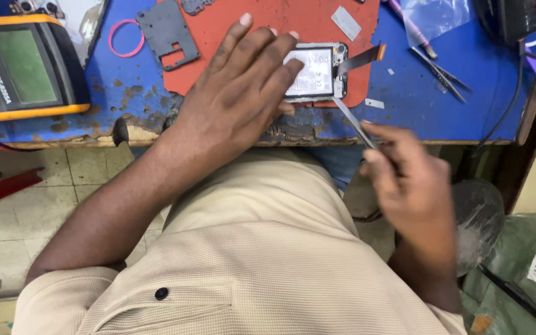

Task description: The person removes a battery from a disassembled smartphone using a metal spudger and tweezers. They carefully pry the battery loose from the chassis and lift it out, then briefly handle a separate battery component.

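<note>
fingers (pixel 372 158) pinching tweezers (pixel 352 121) (phone (pixel 314 71) pinned)

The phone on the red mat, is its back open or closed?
Open: the phone shows its bare battery and a loose ribbon cable under the left hand.

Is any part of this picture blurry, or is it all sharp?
In the head view, the right hand with its thin metal tool is smeared by motion blur; the left hand pressing the opened phone is sharper; light is even, with soft shadows on the blue bench.
</note>
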